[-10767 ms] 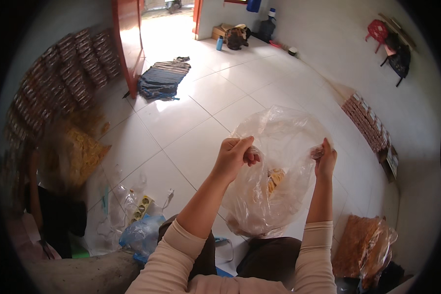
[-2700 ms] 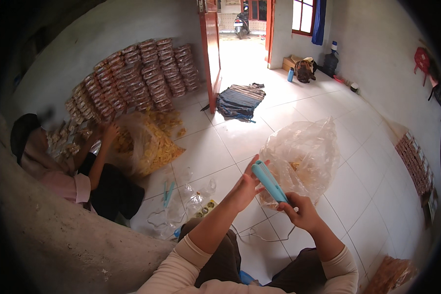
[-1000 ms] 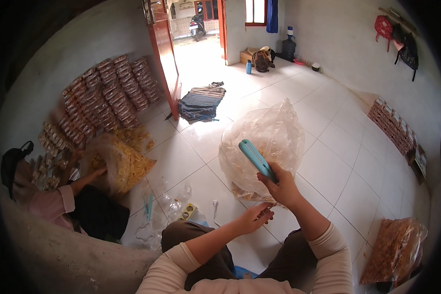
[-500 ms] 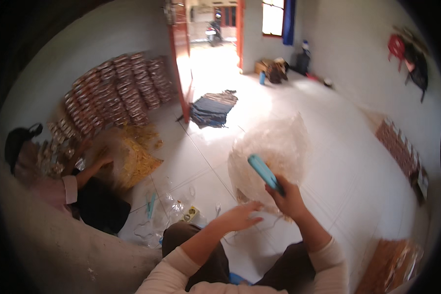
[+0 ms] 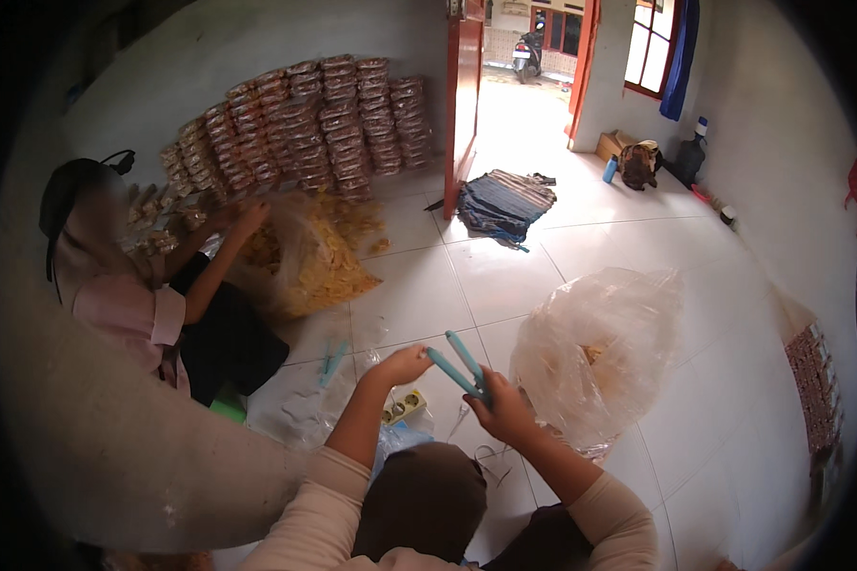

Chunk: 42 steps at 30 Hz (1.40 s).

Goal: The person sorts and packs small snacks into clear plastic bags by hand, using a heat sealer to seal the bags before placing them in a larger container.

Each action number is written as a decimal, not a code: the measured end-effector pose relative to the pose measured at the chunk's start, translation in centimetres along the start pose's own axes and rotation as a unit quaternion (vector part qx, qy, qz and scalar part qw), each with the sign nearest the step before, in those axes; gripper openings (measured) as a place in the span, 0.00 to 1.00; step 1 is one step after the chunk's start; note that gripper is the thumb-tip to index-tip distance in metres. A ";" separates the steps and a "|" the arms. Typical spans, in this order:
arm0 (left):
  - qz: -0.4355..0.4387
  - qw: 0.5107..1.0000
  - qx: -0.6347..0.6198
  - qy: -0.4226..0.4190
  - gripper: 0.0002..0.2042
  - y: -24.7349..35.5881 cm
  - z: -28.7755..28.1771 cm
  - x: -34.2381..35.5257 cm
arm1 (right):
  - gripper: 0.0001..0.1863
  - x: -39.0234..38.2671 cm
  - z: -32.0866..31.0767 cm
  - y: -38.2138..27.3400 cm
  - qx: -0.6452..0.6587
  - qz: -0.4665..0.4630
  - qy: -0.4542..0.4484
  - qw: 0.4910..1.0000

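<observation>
A turquoise hair straightener [image 5: 454,371] is spread into a V, and my right hand [image 5: 508,411] is closed round its hinge end. My left hand [image 5: 408,365] is at the tip of the nearer arm, its fingers drawn together; what they pinch, if anything, cannot be made out. Just right of my right hand a big clear plastic bag [image 5: 600,352] stands on the floor with some yellowish pieces inside. A yellow power strip [image 5: 405,407] lies below my left hand, among clear plastic bags [image 5: 314,409].
To the left a person [image 5: 124,295] reaches into a bag of yellow chips [image 5: 324,271]. Stacked packs [image 5: 295,124] line the wall behind. A second turquoise straightener [image 5: 333,364] lies on the floor. A crumpled dark cloth [image 5: 507,205] is by the open door [image 5: 462,105].
The straightener has gone from looking closed to spread apart. My left hand has come up to its tip. The view has swung left, and the co-worker's arms have lifted.
</observation>
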<state>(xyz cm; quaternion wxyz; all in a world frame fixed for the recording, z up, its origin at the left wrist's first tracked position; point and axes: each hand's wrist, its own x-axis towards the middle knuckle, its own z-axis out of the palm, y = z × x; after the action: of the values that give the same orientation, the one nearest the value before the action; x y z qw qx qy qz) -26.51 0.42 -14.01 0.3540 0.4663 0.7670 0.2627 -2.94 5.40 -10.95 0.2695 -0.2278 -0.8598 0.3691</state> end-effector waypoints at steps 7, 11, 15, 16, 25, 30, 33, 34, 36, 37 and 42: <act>-0.083 0.948 -0.305 -0.028 0.11 -13.3 9.2 0.5 | 0.33 2.1 8.7 12.6 -0.115 0.148 -0.048 0.981; -0.108 0.966 -0.236 -0.007 0.11 -16.4 10.9 1.0 | 0.33 -0.5 13.9 20.3 -0.093 0.250 0.061 0.962; -0.128 0.979 -0.147 -0.062 0.12 -17.1 10.1 0.6 | 0.34 -2.6 17.5 23.5 -0.042 0.331 0.072 0.940; -0.120 0.984 -0.114 -0.071 0.13 -17.1 9.9 0.5 | 0.34 -2.3 18.1 23.5 -0.022 0.339 0.067 0.938; -0.210 0.957 0.104 -0.169 0.19 -16.6 11.1 -0.3 | 0.35 -1.0 22.5 23.5 -0.014 0.270 0.008 0.963; -0.226 0.942 0.187 -0.162 0.12 -15.1 10.6 -0.3 | 0.35 -1.9 22.7 23.1 -0.033 0.306 0.020 0.951; -0.229 0.945 0.171 -0.158 0.10 -16.0 11.4 -0.5 | 0.35 -1.9 21.7 22.2 -0.048 0.320 -0.026 0.946; -0.216 0.951 0.165 -0.148 0.10 -15.6 11.1 -0.4 | 0.34 -1.9 21.4 22.4 -0.070 0.320 -0.029 0.945; -0.182 0.961 0.156 -0.136 0.09 -15.3 11.1 -0.2 | 0.34 -2.1 21.0 22.6 -0.114 0.317 -0.037 0.941; -0.165 0.965 0.153 -0.131 0.08 -15.5 11.1 -0.3 | 0.34 -1.9 21.0 22.1 -0.127 0.316 -0.041 0.939; -0.088 0.979 0.089 -0.159 0.10 -15.1 10.5 0.0 | 0.36 -0.7 19.1 21.3 -0.028 0.230 -0.266 0.936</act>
<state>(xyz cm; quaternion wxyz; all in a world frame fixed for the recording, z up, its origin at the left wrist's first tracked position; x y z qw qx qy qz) -26.25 -5.25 -31.47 0.4504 0.4621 0.7593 0.0837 -10.33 8.49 -38.43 -0.0679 -0.3207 -0.8340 0.4438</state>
